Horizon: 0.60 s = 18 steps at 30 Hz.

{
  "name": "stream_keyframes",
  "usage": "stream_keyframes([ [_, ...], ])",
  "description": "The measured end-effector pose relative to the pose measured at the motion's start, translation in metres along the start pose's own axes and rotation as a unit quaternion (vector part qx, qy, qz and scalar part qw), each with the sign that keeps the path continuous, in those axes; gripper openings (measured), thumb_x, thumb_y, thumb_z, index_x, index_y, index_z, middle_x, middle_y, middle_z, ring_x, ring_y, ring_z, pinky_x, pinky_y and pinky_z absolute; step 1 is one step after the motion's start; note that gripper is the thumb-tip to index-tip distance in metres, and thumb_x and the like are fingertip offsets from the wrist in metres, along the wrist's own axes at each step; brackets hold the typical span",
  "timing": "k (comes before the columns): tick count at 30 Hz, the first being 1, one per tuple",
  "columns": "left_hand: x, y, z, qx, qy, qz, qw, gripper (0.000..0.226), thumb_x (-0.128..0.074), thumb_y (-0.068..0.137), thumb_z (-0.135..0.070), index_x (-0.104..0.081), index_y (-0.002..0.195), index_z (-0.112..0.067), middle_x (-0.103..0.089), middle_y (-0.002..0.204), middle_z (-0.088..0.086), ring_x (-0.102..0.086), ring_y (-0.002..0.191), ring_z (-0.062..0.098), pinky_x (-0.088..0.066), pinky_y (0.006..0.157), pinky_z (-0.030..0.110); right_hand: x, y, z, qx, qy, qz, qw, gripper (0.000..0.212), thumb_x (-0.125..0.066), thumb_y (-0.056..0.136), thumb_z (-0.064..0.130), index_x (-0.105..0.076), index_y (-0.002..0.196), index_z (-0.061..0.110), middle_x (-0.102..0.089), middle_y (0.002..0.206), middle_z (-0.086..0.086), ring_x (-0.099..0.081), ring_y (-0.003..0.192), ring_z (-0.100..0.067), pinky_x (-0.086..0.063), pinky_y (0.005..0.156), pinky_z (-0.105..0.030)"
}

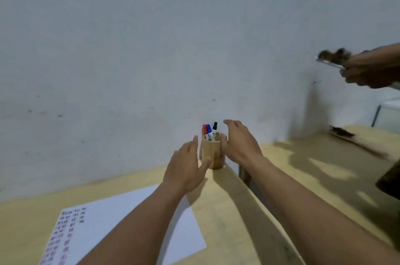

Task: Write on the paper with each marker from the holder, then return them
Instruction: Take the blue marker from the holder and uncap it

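Note:
A wooden holder stands at the far right corner of my table, against the wall. Three capped markers stick out of it: red, blue and black. My left hand is just left of the holder with fingers spread, a fingertip close to or touching its side. My right hand is open on the holder's right side, fingers near the rim. Neither hand grips anything. A white paper lies on the table at the lower left, with rows of red, blue and black writing along its left part.
The wall runs right behind the holder. A second wooden table stands to the right across a narrow gap. Another person's hands hold a blurred object at upper right; a brush-like thing lies on that table.

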<state>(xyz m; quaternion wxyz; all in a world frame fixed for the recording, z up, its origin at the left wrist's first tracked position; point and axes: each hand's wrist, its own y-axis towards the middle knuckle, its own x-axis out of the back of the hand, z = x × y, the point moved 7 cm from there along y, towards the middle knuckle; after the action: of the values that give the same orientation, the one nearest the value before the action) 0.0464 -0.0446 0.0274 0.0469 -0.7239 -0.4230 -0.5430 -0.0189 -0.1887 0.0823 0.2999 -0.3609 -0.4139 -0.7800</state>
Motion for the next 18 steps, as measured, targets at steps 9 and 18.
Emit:
stream_keyframes([
  [9,-0.06,0.034,0.013,0.06,-0.093,-0.025,0.994,0.072,-0.048,0.081,-0.043,-0.027,0.149,-0.037,-0.058,0.134,-0.008,-0.061,0.111,0.02,-0.055,0.088,0.045,-0.041,0.041,-0.01,0.008,-0.014,0.023,1.0,0.017,-0.052,0.099,0.02,-0.067,0.094,0.013,-0.062,0.096,-0.006,-0.063,0.086,-0.026,-0.048,0.069,-0.033],
  [18,-0.07,0.047,0.018,0.118,-0.159,-0.056,0.979,0.055,-0.061,0.08,-0.032,-0.046,0.132,-0.031,-0.064,0.117,-0.009,-0.064,0.1,0.018,-0.059,0.083,0.042,-0.053,0.062,-0.022,-0.043,0.055,0.033,0.997,0.023,-0.067,0.088,0.031,-0.083,0.099,0.018,-0.078,0.102,-0.001,-0.068,0.09,-0.022,-0.058,0.086,-0.044],
])
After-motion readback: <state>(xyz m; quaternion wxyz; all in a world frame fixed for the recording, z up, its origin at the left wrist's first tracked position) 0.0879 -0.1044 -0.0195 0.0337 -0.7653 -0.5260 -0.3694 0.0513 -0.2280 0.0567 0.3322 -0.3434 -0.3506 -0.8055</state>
